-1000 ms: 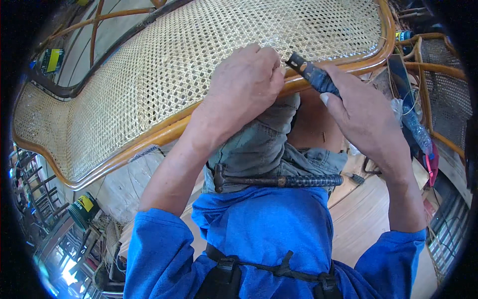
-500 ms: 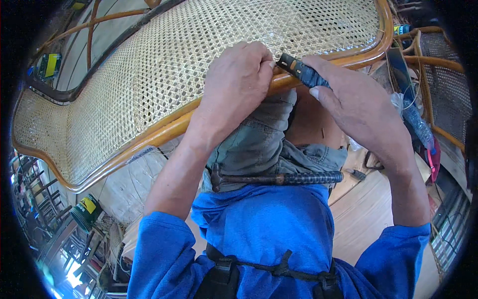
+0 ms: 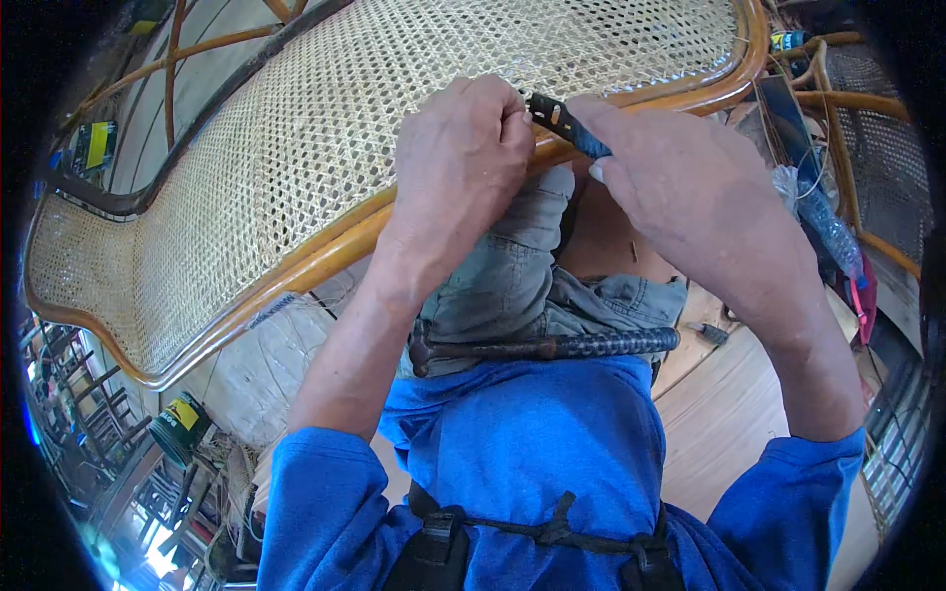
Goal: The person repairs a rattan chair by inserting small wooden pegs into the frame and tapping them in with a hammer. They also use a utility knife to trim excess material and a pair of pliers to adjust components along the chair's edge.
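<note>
A woven cane panel (image 3: 325,128) in a glossy brown rattan frame (image 3: 345,236) lies across my knees. My left hand (image 3: 463,163) is closed over the near rail, thumb and fingers pressed together at the cane's edge; whatever they pinch is hidden. In my right hand (image 3: 690,187) is a dark utility knife (image 3: 576,128) with a slotted body and a wrapped handle. Its front end points left, close beside my left thumb; the blade cannot be made out. Across my lap rests a hammer (image 3: 552,347) with a dark patterned grip, untouched by either hand.
A green and yellow can (image 3: 179,426) stands at the lower left, near stacked dark furniture frames. Another such can (image 3: 97,148) is at the far left. On the right are a plastic bottle (image 3: 828,231) and another rattan frame (image 3: 838,148). A small dark piece (image 3: 708,333) lies on boards.
My right hand has shifted left and turned over the knife, covering more of its handle. My left hand stays closed at the rail. The whole view has shifted slightly.
</note>
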Motion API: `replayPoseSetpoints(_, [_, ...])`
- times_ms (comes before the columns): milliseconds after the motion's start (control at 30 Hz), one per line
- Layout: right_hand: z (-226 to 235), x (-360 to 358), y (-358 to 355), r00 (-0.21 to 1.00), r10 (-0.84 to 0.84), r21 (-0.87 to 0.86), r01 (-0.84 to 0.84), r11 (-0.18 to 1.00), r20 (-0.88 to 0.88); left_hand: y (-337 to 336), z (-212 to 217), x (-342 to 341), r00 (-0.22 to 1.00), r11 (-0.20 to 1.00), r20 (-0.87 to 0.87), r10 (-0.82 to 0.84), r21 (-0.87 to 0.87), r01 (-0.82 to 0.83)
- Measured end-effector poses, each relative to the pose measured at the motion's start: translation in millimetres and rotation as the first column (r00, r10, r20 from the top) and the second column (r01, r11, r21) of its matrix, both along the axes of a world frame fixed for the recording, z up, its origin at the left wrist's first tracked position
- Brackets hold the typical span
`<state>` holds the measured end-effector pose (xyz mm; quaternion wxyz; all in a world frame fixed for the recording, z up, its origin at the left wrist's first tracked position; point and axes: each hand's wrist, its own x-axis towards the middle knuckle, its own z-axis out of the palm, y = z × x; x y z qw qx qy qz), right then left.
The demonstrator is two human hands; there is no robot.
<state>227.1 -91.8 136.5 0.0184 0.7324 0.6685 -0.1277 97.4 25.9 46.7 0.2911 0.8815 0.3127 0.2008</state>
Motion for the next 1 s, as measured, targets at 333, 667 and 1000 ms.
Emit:
replayPoseSetpoints(333, [-4.6,-10.2,-3.5,0.997,0.01,0.036,-0.013,0.999,0.081,0.0,-7.2,1.0,0.995,0.996,0.062,-0.076,0.049,0.073])
replayPoseSetpoints(667, [-6.4,15.0,-2.2,0.998,0.034,0.04,-0.032,0.999,-0.05,6.4,-2.5,-1.7,0.949,0.97,0.225,0.22,-0.158,-0.188])
replayPoseSetpoints(1000, [-130.8,42.1,-207.6,0.279,-0.896,-0.101,0.938,0.331,-0.346,-12.6,9.7,-20.3,0.987,0.973,-0.07,-0.144,0.173,0.155])
